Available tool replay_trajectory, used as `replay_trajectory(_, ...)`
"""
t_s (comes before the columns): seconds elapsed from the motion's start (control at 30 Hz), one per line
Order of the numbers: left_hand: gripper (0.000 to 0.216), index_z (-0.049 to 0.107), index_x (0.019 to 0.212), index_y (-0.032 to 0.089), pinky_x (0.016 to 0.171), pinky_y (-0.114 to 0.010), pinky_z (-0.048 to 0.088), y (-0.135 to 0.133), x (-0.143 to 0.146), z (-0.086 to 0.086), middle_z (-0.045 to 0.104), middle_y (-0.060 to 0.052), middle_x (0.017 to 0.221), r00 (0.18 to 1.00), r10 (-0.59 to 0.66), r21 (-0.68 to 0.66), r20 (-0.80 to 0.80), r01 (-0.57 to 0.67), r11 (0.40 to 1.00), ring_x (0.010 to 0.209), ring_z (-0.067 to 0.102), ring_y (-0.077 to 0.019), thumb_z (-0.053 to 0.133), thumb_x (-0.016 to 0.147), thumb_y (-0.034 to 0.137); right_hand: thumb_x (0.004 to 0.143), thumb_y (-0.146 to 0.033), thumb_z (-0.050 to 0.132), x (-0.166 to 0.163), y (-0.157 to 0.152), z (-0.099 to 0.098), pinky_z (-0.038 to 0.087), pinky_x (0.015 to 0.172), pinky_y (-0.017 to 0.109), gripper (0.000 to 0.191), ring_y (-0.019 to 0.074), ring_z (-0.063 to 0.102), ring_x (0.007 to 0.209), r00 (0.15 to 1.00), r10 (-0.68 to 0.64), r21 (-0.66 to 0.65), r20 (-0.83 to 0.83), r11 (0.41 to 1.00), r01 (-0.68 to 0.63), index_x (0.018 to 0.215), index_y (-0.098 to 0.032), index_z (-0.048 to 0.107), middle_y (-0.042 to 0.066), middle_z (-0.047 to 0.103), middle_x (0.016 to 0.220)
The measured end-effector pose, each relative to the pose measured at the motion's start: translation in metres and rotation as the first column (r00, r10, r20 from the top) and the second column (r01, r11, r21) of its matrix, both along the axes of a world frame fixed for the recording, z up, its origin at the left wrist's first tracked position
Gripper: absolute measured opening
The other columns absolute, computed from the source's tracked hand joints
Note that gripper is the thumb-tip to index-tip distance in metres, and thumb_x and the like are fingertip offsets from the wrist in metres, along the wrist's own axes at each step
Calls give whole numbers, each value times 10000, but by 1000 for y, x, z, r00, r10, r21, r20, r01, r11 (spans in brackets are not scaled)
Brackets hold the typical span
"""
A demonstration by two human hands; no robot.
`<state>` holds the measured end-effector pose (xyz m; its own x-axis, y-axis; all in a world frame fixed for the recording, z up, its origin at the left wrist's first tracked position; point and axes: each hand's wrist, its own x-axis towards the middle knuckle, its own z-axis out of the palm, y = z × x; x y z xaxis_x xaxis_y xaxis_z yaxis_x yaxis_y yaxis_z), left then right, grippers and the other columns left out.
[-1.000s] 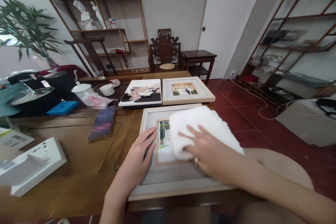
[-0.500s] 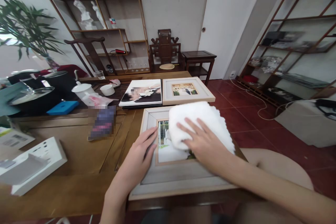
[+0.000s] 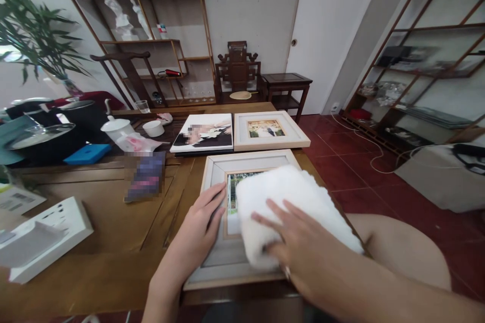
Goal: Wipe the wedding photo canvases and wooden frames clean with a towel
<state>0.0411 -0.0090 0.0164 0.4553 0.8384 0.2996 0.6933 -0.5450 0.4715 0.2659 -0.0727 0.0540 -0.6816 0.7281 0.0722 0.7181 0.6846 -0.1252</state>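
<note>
Pressing a folded white cloth (image 3: pixel 280 186) onto a pale wooden picture frame (image 3: pixel 227 257): right hand (image 3: pixel 301 242) lies on top of the cloth, fingers spread, so grip apart; whether the thumb pinches the near fold, cannot tell. Ring visible on this hand. Left hand (image 3: pixel 200 219) rests palm down on the frame's left side, fingertips by the inner border; grip apart, thumb set off from index finger.

Frame lies flat, face up, at the near edge of the brown wooden surface (image 3: pixel 113 232). Cloth covers most of the photo (image 3: pixel 233 219) in it; left strip shows.

Just beyond: second framed photo (image 3: pixel 271 128) at right, white-edged photo panel (image 3: pixel 204 133) at left, side by side. Farther left, same surface: white box insert (image 3: pixel 56 242), blue block (image 3: pixel 87 153), white cup (image 3: pixel 153 128), black pot (image 3: pixel 45 146) with glass lid
</note>
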Motion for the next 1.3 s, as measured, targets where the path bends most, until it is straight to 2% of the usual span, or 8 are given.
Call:
replay_trajectory(0.13,402,503,1315,217,1086,-432,358,0,0,1,485,-69,1403,1000,-7,-5,-17,7,1000,1295,439,-226,368,939,258,802,-175,544,-7,-31,-11,457,980,481,334,329,457,1245,992,94,93,-84,992,-86,1098,-269,667,-2,499,1366)
replay_trajectory(0.23,405,501,1317,219,1083,-432,363,0,-1,1,486,-70,1402,1000,-4,-5,-22,4,1000,1289,447,-230,360,938,251,809,-182,545,-10,-24,-15,374,1035,535,324,345,355,1311,992,98,40,-85,995,-95,1100,-257,668,21,421,1426)
replay_trajectory(0.33,400,517,1303,202,1086,-427,360,0,-1,1,491,-79,1397,1000,-5,-3,-17,5,1000,1288,448,-238,369,935,261,815,-146,531,-6,5,-14,240,1076,590,302,354,221,1365,1000,11,13,-17,1000,-10,1062,-231,683,71,327,1481)
replay_trajectory(0.43,402,516,1304,192,1090,-421,356,-1,-1,3,485,-81,1402,1000,-5,-16,-16,5,1000,1296,438,-237,376,935,270,791,-20,487,2,49,-13,169,1081,615,433,358,150,1382,992,-105,147,70,985,93,1170,-178,622,106,287,1499)
replay_trajectory(0.63,396,524,1299,206,1079,-430,366,-2,1,7,491,-77,1399,1000,-5,-23,-13,5,1000,1286,450,-233,370,937,253,761,32,446,2,110,-8,176,1047,659,481,404,123,1377,983,-122,241,140,967,86,1187,-127,604,127,270,1506)
replay_trajectory(1.03,395,531,1283,176,1093,-428,345,-1,0,0,501,-90,1386,1000,4,-20,3,-4,1000,1291,442,-220,357,936,252,800,-277,587,-19,-15,26,397,959,595,245,416,431,1239,983,134,-99,126,988,-122,1010,-198,683,153,485,1371)
replay_trajectory(1.17,403,518,1296,176,1098,-428,339,-2,-1,1,486,-89,1400,1000,5,-33,-2,-5,999,1299,432,-217,337,942,241,809,-293,570,-24,-24,14,367,967,632,192,440,379,1265,991,125,-107,57,987,-118,915,-214,709,133,437,1406)
replay_trajectory(1.3,399,535,1280,191,1096,-427,343,-2,-1,2,491,-81,1398,1000,-4,-23,9,4,1000,1292,443,-220,327,941,231,806,-183,521,-15,-4,-3,215,1074,601,288,366,221,1364,999,50,-51,-14,997,-50,1043,-205,682,100,349,1471)
